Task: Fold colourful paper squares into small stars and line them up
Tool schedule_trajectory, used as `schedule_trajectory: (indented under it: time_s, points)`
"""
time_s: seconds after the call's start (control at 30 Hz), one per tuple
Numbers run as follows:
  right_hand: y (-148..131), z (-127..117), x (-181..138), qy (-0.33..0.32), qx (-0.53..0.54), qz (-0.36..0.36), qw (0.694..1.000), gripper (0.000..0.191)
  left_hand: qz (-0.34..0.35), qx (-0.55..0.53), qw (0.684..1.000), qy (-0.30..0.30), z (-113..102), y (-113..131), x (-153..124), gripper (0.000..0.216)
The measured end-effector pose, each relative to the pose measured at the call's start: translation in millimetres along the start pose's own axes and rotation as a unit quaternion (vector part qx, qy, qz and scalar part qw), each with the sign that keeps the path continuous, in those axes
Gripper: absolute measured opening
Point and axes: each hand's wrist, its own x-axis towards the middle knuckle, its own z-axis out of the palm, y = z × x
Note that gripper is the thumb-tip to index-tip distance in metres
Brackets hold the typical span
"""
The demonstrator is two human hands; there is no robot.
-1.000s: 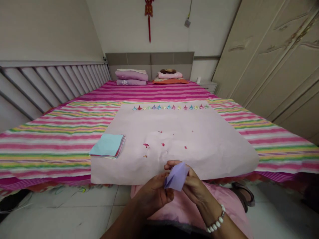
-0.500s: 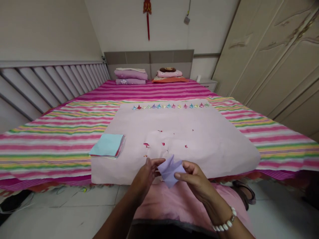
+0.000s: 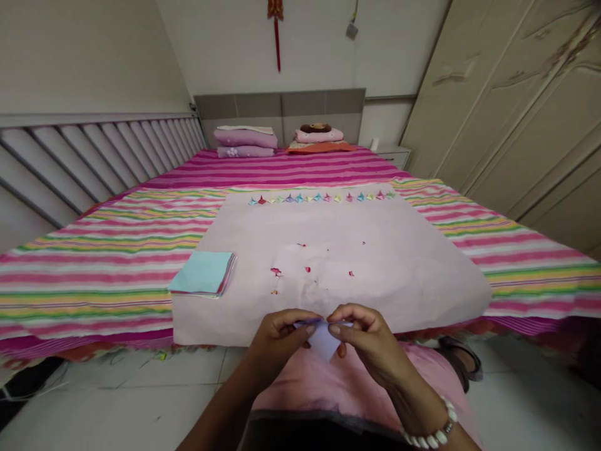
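Just past the near edge of the white sheet, a folded piece of purple origami paper (image 3: 325, 343) is held between both hands. My left hand (image 3: 283, 335) pinches its upper left part, the thumb on the near face. On the upper right, my right hand (image 3: 364, 335) grips it between thumb and fingers. The paper's pointed lower part hangs down between the hands; its upper edge is partly hidden by the fingers. A row of small folded paper cranes (image 3: 299, 198) in several colours stands along the sheet's far edge.
The large white sheet (image 3: 399, 263) lies on a striped bed (image 3: 94, 263). A stack of coloured square papers (image 3: 201, 273) rests at its left. Small red marks or scraps (image 3: 276, 272) dot its middle. Folded bedding (image 3: 246, 139) is by the headboard (image 3: 323, 108). A wardrobe (image 3: 507, 113) stands right.
My left hand has closed on the purple paper, where it was more open beside it before. The paper's upper points no longer show, and its upper edge is now between both hands' fingers.
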Motion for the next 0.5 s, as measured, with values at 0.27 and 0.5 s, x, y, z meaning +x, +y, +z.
schedule_trajectory:
  time_s: [0.27,0.5]
  points:
    - [-4.0,-5.0,-4.4,-0.048,0.011,-0.029,0.998,0.014,0.078,0.031,0.995,-0.055,-4.7,8.3,-7.1,0.017]
    - [-9.4,-1.3,-2.0,-0.029,-0.024,-0.037,0.999,0.024,0.118,0.121,0.986,0.003,4.2,7.4,-4.4,0.003]
